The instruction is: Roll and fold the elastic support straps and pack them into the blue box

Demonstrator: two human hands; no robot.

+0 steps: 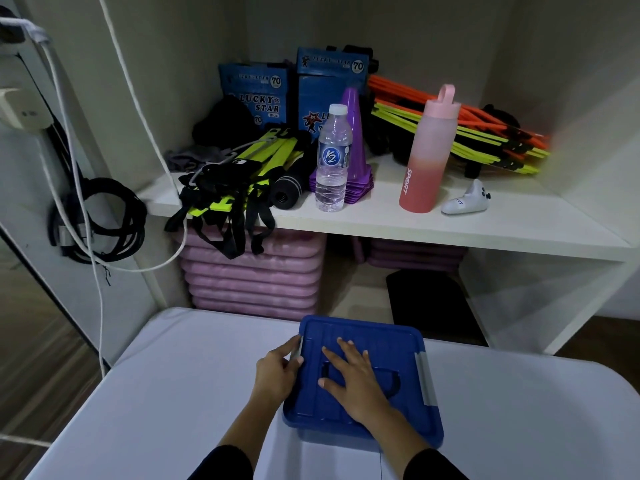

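A blue box point(388, 348) with its lid on sits on the white table point(173, 393) in front of me. It has a grey latch point(425, 379) on its right side and another on its left. My right hand point(353, 379) lies flat on the lid with fingers spread, over a dark recessed handle. My left hand point(277, 370) is at the box's left edge, fingers curled on the left latch. No elastic straps are visible on the table; whatever is inside the box is hidden.
Behind the table a white shelf point(450, 223) holds blue Lucky Star boxes point(259, 95), a water bottle point(333, 157), purple cones point(353, 133), a pink bottle point(427, 150), yellow-black ladders point(242, 174) with dangling straps, and orange-yellow rods point(485, 133). Pink mats point(256, 278) lie below. Cables point(104, 220) hang left.
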